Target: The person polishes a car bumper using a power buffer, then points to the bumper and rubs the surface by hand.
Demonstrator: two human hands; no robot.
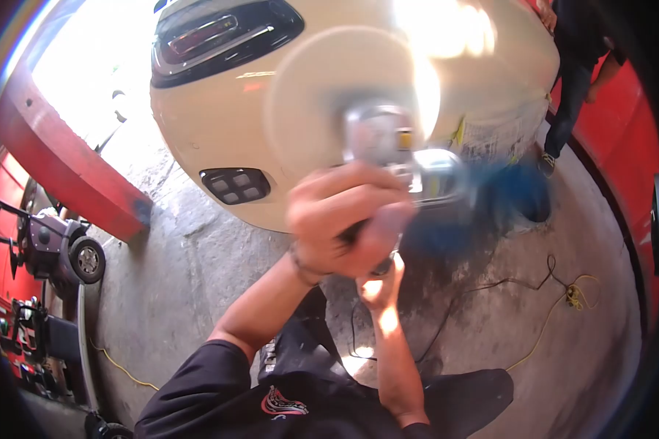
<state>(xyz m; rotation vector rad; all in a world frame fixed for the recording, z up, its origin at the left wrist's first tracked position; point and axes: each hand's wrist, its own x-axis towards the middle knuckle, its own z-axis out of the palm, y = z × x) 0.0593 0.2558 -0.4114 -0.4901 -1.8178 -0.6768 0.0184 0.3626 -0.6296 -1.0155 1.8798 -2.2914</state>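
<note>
Our left hand (350,216) has fingers clamped on the tool (377,133); our right hand's (383,285) seem closed round its six-o'clock end, blurred disc (307,91) towards twelve o'clock, before the car (205,132)

Strong daylight pours in at the upper left, burning the opening to white, with a bluish-violet fringe along the edge. Blown-out glare streaks the top of the cream car body (344,55), and hard bright patches fall on the right forearm (389,329) and the concrete floor (234,307), which is otherwise evenly lit but darker below the car. Motion blur smears the polisher (377,135) and softens the upper hand (351,212); the blue shape beside them is badly smeared. The wide lens bends straight lines into curves, and the corners fade to black.
</note>
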